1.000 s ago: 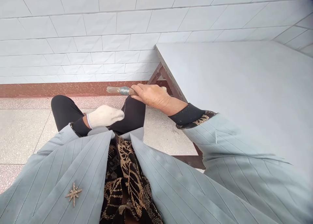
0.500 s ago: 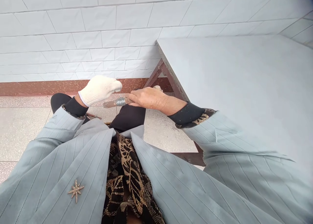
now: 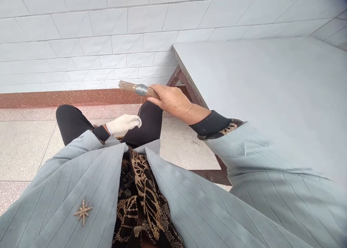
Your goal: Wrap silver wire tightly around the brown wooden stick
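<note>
My bare right hand is wrapped round one end of a worn wooden stick, which points to the left. Around the stick's middle sits a tight coil of thin silvery wire. From the coil a single strand runs down to my left hand, which wears a white knitted glove. Its fingers are closed in a pinch on the strand, low over my lap. The far end of the stick is hidden in my right palm.
A pale grey tabletop on a brown frame stands close on my right. Ahead is a white tiled wall with a reddish-brown skirting. My knees in dark trousers are below my hands, above a speckled floor.
My left hand has moved down and a little right, below the stick. My right hand has raised and turned the stick, so more of it shows, and the strand now hangs between the hands.
</note>
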`<state>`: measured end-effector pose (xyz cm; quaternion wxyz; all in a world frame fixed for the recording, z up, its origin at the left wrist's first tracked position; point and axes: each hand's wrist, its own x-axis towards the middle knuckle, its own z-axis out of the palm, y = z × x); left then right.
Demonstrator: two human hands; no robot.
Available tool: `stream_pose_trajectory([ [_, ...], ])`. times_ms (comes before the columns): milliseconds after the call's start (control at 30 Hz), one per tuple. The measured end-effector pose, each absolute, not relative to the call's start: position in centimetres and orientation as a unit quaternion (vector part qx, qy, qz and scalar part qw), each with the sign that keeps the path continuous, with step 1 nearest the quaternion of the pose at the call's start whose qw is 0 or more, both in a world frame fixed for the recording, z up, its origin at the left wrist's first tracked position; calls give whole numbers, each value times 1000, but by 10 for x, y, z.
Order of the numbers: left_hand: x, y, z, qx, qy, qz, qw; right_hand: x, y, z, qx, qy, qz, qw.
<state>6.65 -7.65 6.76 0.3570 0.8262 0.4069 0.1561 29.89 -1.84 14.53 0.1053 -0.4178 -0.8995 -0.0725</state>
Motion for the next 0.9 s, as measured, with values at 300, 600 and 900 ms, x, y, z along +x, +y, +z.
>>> stream_pose_trajectory([
  [300, 68, -94, 118, 889, 369, 85, 258, 298, -19, 148, -436, -894, -101, -4],
  [600, 56, -77, 162, 897, 439, 19, -49, 295, -19, 143, -351, -928, -97, -78],
  [900, 48, -41, 178, 893, 439, 83, -55, 291, -27, 152, -251, -960, -98, -78],
])
